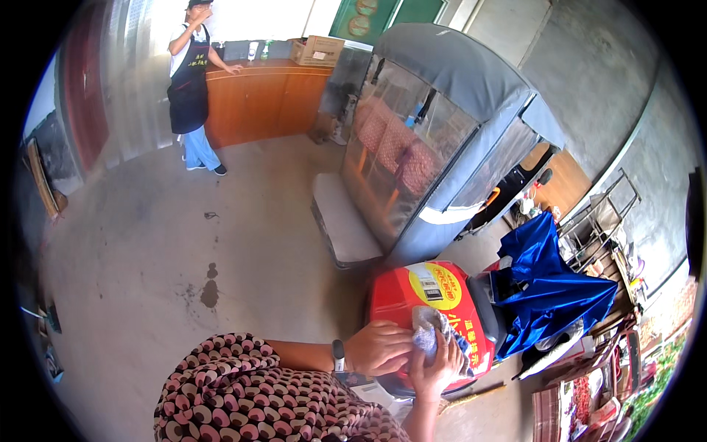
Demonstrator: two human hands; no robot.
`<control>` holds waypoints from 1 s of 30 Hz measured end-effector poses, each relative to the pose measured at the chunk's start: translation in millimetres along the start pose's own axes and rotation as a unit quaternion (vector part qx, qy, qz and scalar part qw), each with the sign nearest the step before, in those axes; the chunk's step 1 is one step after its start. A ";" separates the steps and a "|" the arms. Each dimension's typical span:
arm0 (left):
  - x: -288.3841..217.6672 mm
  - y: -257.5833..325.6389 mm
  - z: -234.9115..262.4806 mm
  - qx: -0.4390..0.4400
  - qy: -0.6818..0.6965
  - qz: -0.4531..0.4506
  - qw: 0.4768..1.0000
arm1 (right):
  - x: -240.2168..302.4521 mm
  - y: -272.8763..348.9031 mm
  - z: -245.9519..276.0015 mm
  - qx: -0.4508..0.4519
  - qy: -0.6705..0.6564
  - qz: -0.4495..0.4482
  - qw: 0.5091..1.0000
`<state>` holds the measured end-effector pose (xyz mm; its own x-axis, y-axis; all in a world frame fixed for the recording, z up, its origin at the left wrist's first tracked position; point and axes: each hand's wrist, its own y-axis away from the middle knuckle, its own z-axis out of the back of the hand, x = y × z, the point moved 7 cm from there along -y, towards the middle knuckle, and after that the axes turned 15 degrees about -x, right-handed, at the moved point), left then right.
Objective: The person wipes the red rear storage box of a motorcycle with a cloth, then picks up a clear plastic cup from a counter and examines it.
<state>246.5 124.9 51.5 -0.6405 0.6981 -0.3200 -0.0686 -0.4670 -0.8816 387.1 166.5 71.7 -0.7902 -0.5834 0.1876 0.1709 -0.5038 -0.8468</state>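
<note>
In front of me is a red box (390,289) with a round yellow sticker, mounted behind a dark seat backrest (484,303). My right hand (438,366) grips a crumpled greyish-white cloth (425,324) against the side of the box. Just left of the cloth, my left hand (379,346) lies with its fingers stretched toward it, a dark band on the wrist. Whether its fingertips touch the cloth or only the box I cannot tell.
A three-wheeler with a grey canopy (456,55) stands beyond the box. Shiny blue fabric (545,295) drapes the vehicle's front at right. Near the wooden counter (258,107), a person in a dark apron (190,92) stands. A metal trolley (600,221) and clutter line the right wall.
</note>
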 end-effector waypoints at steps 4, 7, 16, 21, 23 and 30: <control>-0.5 3.1 -0.3 0.008 0.006 -0.003 1.000 | 1.8 1.0 3.8 -0.001 0.013 -0.012 1.000; -0.2 4.5 -3.3 0.018 0.001 -0.007 1.000 | 1.1 1.4 5.5 -0.004 0.014 -0.007 1.000; 2.1 1.8 -3.7 0.004 -0.041 0.000 0.999 | 1.3 -3.9 8.0 -0.007 -0.032 -0.009 0.999; -3.2 3.5 -3.5 0.015 -0.076 -0.006 0.997 | 0.8 -2.9 14.6 -0.004 -0.060 -0.008 0.998; -10.4 4.6 -4.1 0.032 -0.087 -0.021 0.995 | -0.1 -0.3 19.1 -0.016 -0.059 -0.026 0.998; -13.4 6.8 -12.9 0.075 -0.093 -0.026 0.993 | -8.8 -2.0 32.3 -0.054 -0.099 -0.044 0.993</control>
<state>264.5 119.4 45.3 -0.7622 0.6176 -0.1941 -0.2089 -0.5184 -0.8292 412.7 152.1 87.8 -0.6664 -0.6592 0.3482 0.0343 -0.4937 -0.8689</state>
